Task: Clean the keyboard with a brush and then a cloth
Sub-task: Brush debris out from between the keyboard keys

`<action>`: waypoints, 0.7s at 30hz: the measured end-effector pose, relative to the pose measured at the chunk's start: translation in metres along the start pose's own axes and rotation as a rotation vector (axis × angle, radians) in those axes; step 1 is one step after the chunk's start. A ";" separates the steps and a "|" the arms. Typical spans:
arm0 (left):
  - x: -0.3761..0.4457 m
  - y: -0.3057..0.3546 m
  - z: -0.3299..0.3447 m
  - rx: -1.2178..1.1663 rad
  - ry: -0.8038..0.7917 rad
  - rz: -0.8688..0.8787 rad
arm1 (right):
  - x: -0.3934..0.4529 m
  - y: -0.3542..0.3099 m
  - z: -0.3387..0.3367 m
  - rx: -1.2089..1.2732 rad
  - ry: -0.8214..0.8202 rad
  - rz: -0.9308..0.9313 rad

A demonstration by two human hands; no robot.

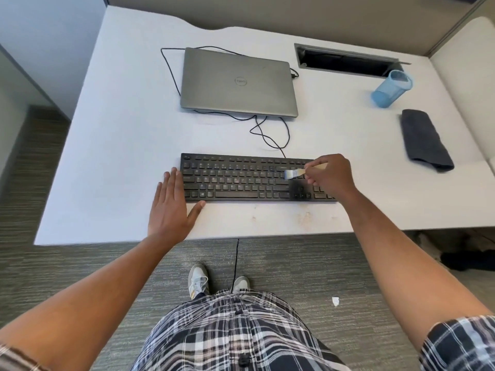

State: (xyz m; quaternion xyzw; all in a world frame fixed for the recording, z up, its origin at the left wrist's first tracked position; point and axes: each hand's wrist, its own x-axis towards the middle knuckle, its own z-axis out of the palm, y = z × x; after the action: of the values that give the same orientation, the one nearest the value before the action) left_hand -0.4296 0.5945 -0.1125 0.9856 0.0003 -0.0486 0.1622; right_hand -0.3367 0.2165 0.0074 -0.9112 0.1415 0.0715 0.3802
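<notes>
The small wooden-handled brush (pixel 297 172) is pinched in the right hand (pixel 330 176), bristles pointing left along the long black keyboard (pixel 241 180), which is steadied by the flat, spread left hand (pixel 171 207).

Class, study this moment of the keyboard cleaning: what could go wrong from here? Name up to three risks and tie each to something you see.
1. The left hand lies flat beside the keyboard with only the thumb at its front edge, so brushing may shift it.
2. The brush in the right hand may sweep dust toward the closed laptop.
3. Reaching for the cloth might knock the blue cup.
</notes>
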 end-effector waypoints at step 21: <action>-0.003 0.010 0.009 0.050 0.008 -0.077 | -0.005 0.011 -0.044 0.074 0.093 -0.071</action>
State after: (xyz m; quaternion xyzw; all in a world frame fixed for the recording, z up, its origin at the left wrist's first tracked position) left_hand -0.4329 0.5825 -0.1173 0.9887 0.0375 -0.0507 0.1358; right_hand -0.3434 0.1792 0.0320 -0.9033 0.1291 0.0100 0.4091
